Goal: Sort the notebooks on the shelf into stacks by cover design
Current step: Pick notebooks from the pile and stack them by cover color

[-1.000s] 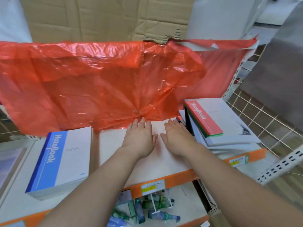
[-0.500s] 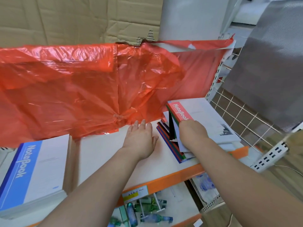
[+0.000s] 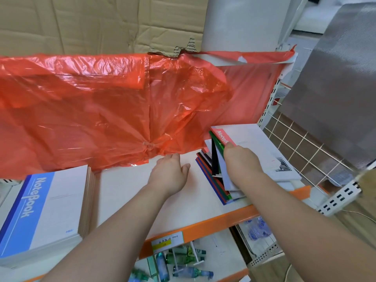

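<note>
The left hand [image 3: 171, 174] lies flat, palm down, on the bare white shelf [image 3: 126, 190], fingers straight and close together, their tips at the hem of the red plastic sheet [image 3: 101, 108] hanging just beyond them.

Just to its right, the right hand [image 3: 242, 163] grips the spine edge of the red-banded notebook [image 3: 256, 145]. The thumb sits on the red band, and the fingers are tucked out of sight under that edge. This notebook tops the mixed pile [image 3: 211, 180] directly under and around the right hand. Its long axis runs diagonally from far left to near right, with the spine facing the hand and raised off the layers below. The blue, red and green spines of the pile fan out toward the left hand.

Well to the left of the left hand is the blue-banded stack [image 3: 44, 210]. Its long axis runs near to far, with the band on its outer left side.
</note>
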A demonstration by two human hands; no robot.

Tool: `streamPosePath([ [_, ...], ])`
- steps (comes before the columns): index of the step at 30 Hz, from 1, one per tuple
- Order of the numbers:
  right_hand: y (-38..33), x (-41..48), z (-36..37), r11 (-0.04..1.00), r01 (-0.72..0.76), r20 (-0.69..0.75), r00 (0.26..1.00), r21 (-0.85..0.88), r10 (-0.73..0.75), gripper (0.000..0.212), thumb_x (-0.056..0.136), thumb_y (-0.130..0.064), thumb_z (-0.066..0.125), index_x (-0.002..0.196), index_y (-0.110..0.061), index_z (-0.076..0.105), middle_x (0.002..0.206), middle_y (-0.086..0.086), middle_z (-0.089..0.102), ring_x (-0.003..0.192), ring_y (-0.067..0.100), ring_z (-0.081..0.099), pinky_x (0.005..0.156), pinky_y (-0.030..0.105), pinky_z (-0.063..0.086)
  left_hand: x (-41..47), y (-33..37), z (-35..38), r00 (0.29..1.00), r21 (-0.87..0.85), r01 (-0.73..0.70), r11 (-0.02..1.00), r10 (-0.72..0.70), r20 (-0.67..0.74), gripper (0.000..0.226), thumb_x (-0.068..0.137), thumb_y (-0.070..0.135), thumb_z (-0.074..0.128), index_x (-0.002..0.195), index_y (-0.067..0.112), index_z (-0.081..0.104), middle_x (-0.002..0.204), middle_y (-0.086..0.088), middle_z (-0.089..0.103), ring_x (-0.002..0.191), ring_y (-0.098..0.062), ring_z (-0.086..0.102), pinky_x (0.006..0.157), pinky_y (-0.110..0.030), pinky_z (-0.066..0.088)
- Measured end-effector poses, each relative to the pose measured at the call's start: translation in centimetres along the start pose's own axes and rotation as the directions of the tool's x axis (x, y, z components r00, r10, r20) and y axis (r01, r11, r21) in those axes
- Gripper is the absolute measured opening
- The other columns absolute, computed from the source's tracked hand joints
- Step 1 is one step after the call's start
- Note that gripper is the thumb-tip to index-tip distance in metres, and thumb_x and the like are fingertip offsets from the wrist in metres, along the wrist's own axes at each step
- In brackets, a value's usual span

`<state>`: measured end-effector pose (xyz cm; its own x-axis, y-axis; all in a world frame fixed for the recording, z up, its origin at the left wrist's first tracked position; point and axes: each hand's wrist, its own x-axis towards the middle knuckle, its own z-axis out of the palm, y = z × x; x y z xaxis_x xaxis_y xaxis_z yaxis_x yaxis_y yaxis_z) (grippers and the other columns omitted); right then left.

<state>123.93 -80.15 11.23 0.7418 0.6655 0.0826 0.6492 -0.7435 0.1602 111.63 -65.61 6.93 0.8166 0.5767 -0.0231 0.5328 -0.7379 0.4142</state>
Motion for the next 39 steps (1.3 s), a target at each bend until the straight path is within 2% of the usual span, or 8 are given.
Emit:
streamPosePath([
  [8, -0.6, -0.7, 0.5, 1.000, -0.007, -0.063, 0.998, 0.025, 0.008, 0.031, 0.091, -0.001, 0.049, 0.121, -0.008, 0.054, 0.117, 0.011, 0.055, 0.105, 0.028, 0.054, 0.072, 0.033, 0.042, -0.3, -0.6, -0.2, 1.000, 0.042, -0.001, 0.999, 0.001, -0.015, 0.039, 0.100, 0.042, 0.043, 0.121, 0.009, 0.051, 0.126, -0.013, 0.056, 0.119, -0.032, 0.047, 0.097, -0.043, 0.044],
  [12, -2.2, -1.2, -0.7, 0.992, 0.056, -0.171, 0.985, 0.112, -0.036, 0.022, 0.091, -0.005, 0.046, 0.110, -0.008, 0.059, 0.103, 0.011, 0.064, 0.093, 0.032, 0.061, 0.064, 0.034, 0.035, -0.2, 0.1, -0.3, 0.995, -0.285, 0.087, 0.955, -0.094, -0.014, 0.046, 0.100, 0.045, 0.044, 0.127, 0.010, 0.057, 0.128, -0.010, 0.060, 0.119, -0.029, 0.054, 0.099, -0.039, 0.045],
  [16, -6.2, -2.7, -2.1, 0.928, 0.306, -0.357, 0.908, 0.210, -0.219, 0.020, 0.086, -0.013, 0.060, 0.105, -0.011, 0.065, 0.084, 0.008, 0.070, 0.074, 0.031, 0.067, 0.052, 0.031, 0.037, -0.4, 2.1, -1.5, 0.971, -0.915, 0.231, 0.331, -0.139, 0.195, 0.039, 0.103, 0.042, 0.044, 0.099, 0.012, 0.068, 0.092, -0.004, 0.072, 0.073, -0.017, 0.067, 0.062, -0.029, 0.053],
  [18, -6.8, -3.1, -1.8, 0.861, 0.375, -0.291, 0.914, 0.343, -0.282, 0.019, 0.095, -0.021, 0.049, 0.105, -0.015, 0.064, 0.091, 0.008, 0.069, 0.083, 0.031, 0.064, 0.060, 0.033, 0.041, -0.4, 2.2, -1.6, 0.962, -0.949, 0.224, 0.220, -0.205, 0.179, 0.024, 0.101, 0.014, 0.044, 0.096, 0.009, 0.066, 0.084, -0.007, 0.072, 0.063, -0.014, 0.067, 0.050, -0.024, 0.050],
  [23, -3.7, -0.7, 0.2, 0.939, 0.171, -0.266, 0.960, 0.299, -0.090, 0.016, 0.091, -0.010, 0.050, 0.100, -0.004, 0.062, 0.099, 0.017, 0.065, 0.093, 0.035, 0.060, 0.067, 0.034, 0.041, 0.0, 0.6, -1.1, 0.942, -0.933, 0.211, 0.293, -0.316, 0.114, 0.034, 0.093, 0.001, 0.036, 0.111, 0.013, 0.063, 0.103, -0.005, 0.075, 0.088, -0.022, 0.072, 0.068, -0.034, 0.057],
  [27, -0.5, 0.5, 1.7, 0.972, -0.197, 0.088, 0.978, 0.125, 0.187, 0.030, 0.095, -0.017, 0.048, 0.121, -0.004, 0.054, 0.120, 0.016, 0.057, 0.111, 0.031, 0.051, 0.082, 0.035, 0.043, -0.4, 0.3, -1.3, 0.938, -0.927, 0.210, 0.310, -0.330, 0.102, 0.032, 0.094, 0.002, 0.036, 0.110, 0.014, 0.061, 0.103, -0.004, 0.073, 0.091, -0.023, 0.071, 0.071, -0.038, 0.059],
  [34, 0.0, 0.3, 0.5, 0.999, -0.040, 0.089, 0.995, 0.001, 0.039, 0.028, 0.089, 0.005, 0.048, 0.114, -0.004, 0.057, 0.112, 0.012, 0.062, 0.101, 0.029, 0.061, 0.070, 0.031, 0.040, -0.7, 0.2, -1.0, 0.938, -0.924, 0.225, 0.309, -0.324, 0.121, 0.032, 0.094, 0.005, 0.036, 0.114, 0.014, 0.059, 0.105, -0.004, 0.073, 0.091, -0.024, 0.072, 0.072, -0.041, 0.061],
  [39, -1.1, -0.8, -1.1, 0.998, 0.017, -0.090, 0.996, 0.061, -0.012, 0.028, 0.089, 0.004, 0.043, 0.115, -0.002, 0.051, 0.104, 0.015, 0.065, 0.092, 0.034, 0.063, 0.063, 0.033, 0.035, -0.9, 0.9, -1.1, 0.946, -0.926, 0.226, 0.303, -0.295, 0.134, 0.029, 0.096, 0.008, 0.038, 0.115, 0.017, 0.058, 0.105, -0.002, 0.074, 0.091, -0.022, 0.073, 0.077, -0.041, 0.060],
])
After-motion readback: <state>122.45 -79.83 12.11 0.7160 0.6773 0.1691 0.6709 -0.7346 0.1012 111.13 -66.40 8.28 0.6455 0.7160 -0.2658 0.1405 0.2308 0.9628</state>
